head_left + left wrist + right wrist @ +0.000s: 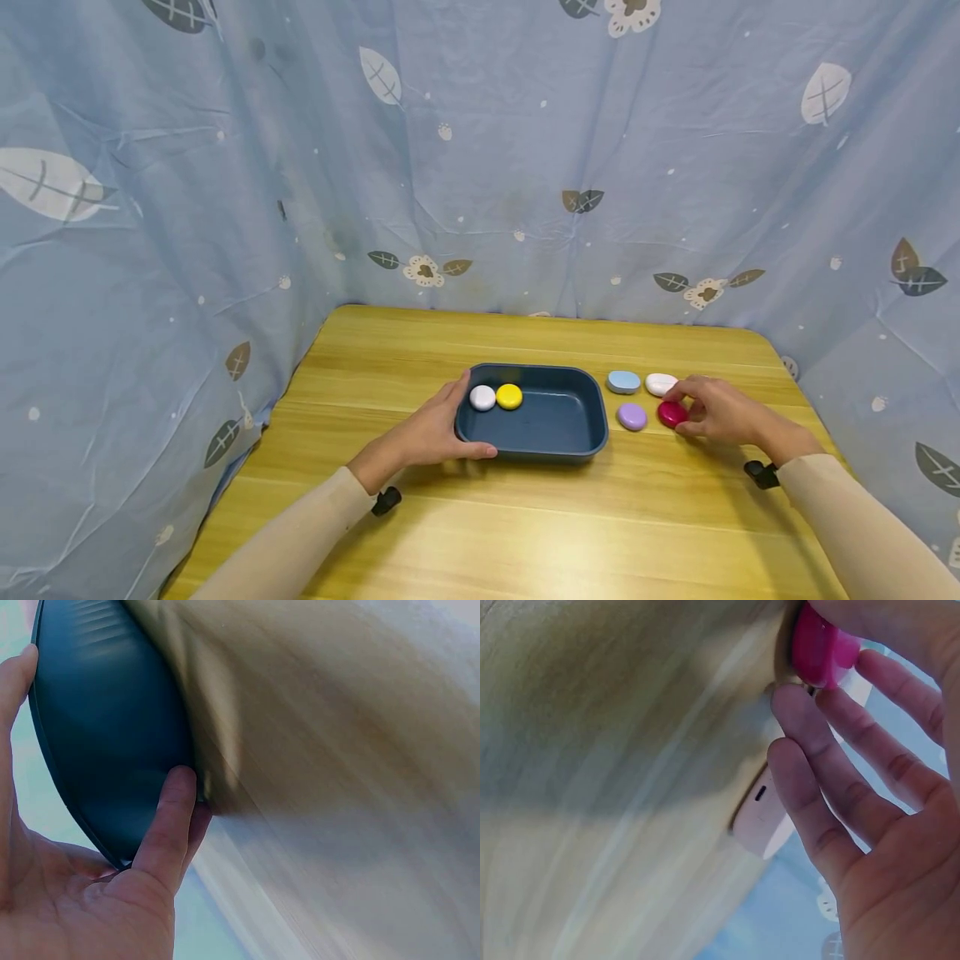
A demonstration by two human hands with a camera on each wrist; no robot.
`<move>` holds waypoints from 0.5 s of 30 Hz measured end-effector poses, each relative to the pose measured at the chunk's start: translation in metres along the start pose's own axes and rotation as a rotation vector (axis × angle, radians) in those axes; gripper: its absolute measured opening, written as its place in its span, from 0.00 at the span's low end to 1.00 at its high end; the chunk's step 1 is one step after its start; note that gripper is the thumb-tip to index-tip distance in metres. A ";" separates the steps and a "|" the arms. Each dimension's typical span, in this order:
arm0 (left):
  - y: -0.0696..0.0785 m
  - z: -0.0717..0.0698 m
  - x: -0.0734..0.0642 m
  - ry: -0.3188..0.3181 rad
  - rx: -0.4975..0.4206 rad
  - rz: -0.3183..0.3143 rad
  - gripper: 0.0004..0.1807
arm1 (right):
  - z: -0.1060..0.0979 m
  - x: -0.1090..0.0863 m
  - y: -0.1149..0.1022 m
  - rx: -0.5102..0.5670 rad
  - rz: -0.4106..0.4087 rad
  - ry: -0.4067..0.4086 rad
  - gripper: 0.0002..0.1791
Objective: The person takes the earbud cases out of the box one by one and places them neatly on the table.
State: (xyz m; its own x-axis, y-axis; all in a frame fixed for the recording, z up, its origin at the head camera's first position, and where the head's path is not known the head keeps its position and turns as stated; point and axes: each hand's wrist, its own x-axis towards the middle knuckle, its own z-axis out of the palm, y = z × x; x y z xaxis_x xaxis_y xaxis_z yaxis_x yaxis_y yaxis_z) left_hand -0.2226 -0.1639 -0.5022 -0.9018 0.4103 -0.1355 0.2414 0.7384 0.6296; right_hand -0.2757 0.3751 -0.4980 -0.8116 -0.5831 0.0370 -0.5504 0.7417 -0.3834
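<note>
My left hand [437,423] grips the left end of a dark blue rectangular tray [551,455], the thumb along its near side and the fingers at the far corner. Inside the tray, at its left, lie a white round case [482,398] and a yellow round case [509,397], side by side. To the right of the tray, my right hand [723,412] pinches a red round case [672,413] between thumb and fingers, low at the tabletop. In the right wrist view a white oblong case [763,817] with a small dark slot is beyond the fingertips.
A light blue oblong case [623,382] and a purple round case [632,417] lie between the tray and my right hand. Everything stands on a wooden table [480,533]. Blue patterned curtain [495,167] hangs along its back and sides.
</note>
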 end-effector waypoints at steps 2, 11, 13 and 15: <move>0.001 0.000 0.000 -0.002 0.000 -0.001 0.81 | -0.002 0.000 -0.002 -0.021 -0.011 0.025 0.21; 0.000 -0.001 0.000 0.000 -0.001 -0.007 0.81 | -0.023 0.021 -0.035 -0.107 -0.067 0.076 0.20; 0.000 -0.001 0.000 0.000 -0.001 -0.007 0.81 | -0.027 0.030 -0.048 -0.109 -0.091 0.072 0.21; 0.000 -0.001 0.000 -0.003 0.001 -0.010 0.82 | -0.030 0.040 -0.063 -0.108 -0.108 0.057 0.21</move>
State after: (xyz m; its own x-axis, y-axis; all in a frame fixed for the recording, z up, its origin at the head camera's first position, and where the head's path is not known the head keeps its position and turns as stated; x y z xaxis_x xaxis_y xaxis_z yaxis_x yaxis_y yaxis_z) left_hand -0.2227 -0.1646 -0.5017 -0.9029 0.4050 -0.1439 0.2332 0.7428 0.6277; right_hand -0.2794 0.3146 -0.4449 -0.7549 -0.6437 0.1258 -0.6501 0.7090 -0.2734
